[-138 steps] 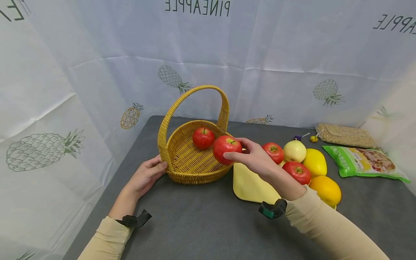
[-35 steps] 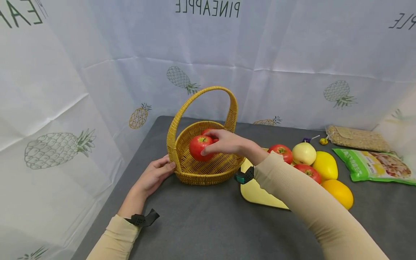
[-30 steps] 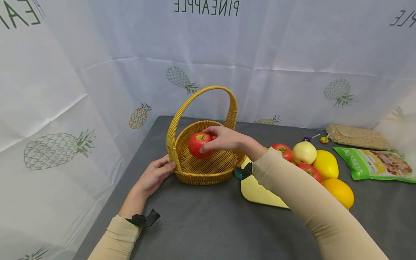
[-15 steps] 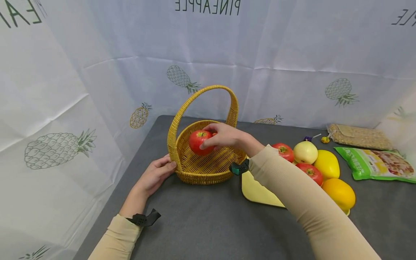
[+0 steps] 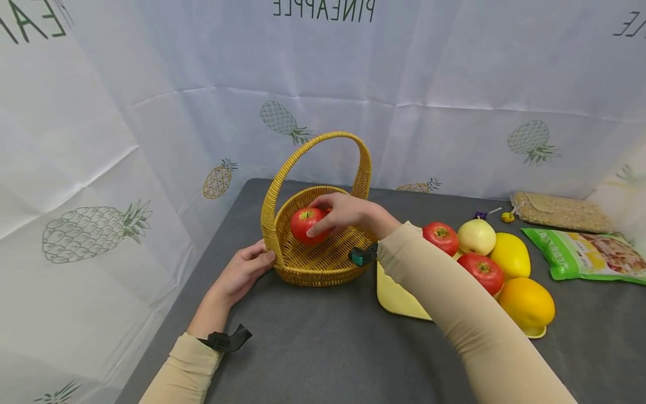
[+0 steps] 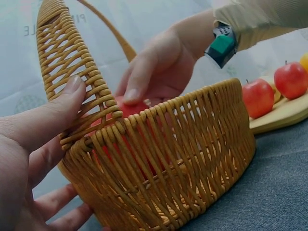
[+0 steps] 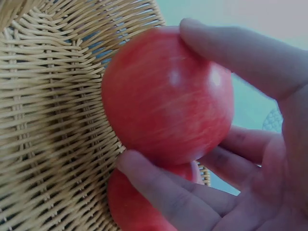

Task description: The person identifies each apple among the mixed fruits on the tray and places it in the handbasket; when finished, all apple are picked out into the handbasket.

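Over a dark grey table (image 5: 313, 348), a person's right hand (image 5: 340, 213) pinches a red apple (image 5: 304, 226) between thumb and fingers inside a yellow wicker basket (image 5: 318, 278), with a second apple (image 7: 139, 207) just beside it; whether the held apple rests on the basket's floor cannot be told. The left hand (image 5: 242, 272) grips the basket's left end, its thumb against the foot of the handle (image 5: 323, 136). To the right, more fruit, red, pale green, yellow and orange, sits on a yellow tray (image 5: 398, 300).
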The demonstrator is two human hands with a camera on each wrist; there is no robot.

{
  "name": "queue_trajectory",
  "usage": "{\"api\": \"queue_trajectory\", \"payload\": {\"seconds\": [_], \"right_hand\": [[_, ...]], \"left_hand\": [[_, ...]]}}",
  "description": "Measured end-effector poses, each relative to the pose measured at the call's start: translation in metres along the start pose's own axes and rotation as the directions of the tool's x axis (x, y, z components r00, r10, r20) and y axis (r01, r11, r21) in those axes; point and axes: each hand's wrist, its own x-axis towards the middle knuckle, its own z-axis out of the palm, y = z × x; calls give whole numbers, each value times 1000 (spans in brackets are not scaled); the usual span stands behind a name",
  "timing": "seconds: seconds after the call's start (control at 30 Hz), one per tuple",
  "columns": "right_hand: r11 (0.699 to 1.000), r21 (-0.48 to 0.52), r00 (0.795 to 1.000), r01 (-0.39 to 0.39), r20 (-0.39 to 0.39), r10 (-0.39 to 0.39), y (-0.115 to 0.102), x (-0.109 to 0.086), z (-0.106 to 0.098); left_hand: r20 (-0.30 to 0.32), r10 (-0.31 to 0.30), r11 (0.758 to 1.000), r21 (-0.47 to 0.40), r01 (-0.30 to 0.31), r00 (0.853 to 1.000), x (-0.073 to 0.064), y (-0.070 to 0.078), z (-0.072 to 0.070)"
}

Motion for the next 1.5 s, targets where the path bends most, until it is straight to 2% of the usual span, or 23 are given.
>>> {"api": "queue_trajectory", "payload": {"seconds": [0.4, 0.63, 1.2, 1.4, 1.5], "right_hand": [[982, -170, 997, 78, 13, -77, 1, 11, 10], [976, -206, 998, 66, 5, -66, -3, 17, 15], [984, -178, 1000, -27, 9, 29, -5, 21, 22], [990, -137, 999, -24, 39, 30, -6, 22, 25], [989, -150, 999, -17, 47, 24, -6, 21, 25]], "left_hand": [[-23, -25, 1000, 12, 25, 999, 0, 1, 1], [-11, -17, 1000, 4, 17, 1000, -1, -1, 0], [6, -11, 1000, 12, 11, 1000, 1, -1, -2], [17, -2, 1000, 12, 2, 1000, 0, -1, -3], [23, 3, 1000, 13, -3, 1000, 0, -2, -3]]}}
